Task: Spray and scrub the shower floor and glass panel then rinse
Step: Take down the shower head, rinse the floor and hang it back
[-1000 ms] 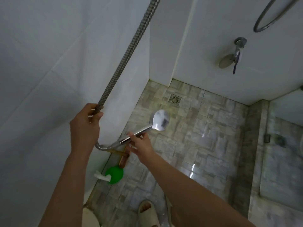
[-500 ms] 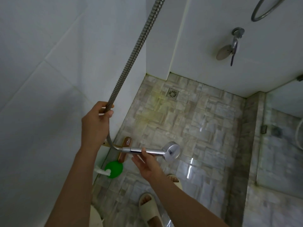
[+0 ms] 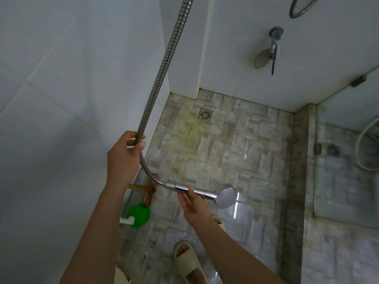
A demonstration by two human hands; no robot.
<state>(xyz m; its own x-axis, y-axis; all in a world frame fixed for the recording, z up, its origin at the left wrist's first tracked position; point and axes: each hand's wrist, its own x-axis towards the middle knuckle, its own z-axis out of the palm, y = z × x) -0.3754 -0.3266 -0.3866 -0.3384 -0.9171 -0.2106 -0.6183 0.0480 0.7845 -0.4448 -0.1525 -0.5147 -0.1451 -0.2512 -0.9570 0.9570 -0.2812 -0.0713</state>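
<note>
My left hand (image 3: 123, 158) grips the ribbed metal shower hose (image 3: 164, 64) against the white left wall. The hose bends below that hand and runs into the chrome shower head (image 3: 223, 195). My right hand (image 3: 194, 203) holds the shower head by its handle, head pointing right and tilted down over the stone-pattern shower floor (image 3: 235, 156). No water comes from it. The glass panel (image 3: 346, 160) stands at the right, reflecting the floor.
A green spray bottle with a white nozzle (image 3: 137, 216) and a brown scrub brush (image 3: 149, 191) lie on the floor by the left wall. A floor drain (image 3: 205, 114) sits near the far corner. The wall tap (image 3: 273, 44) is at the back. My slippered foot (image 3: 190, 261) stands below.
The shower head has swung down from pointing up and away to lying level, pointing right. My view has shifted so the floor appears lower. My left hand keeps its grip on the hose.
</note>
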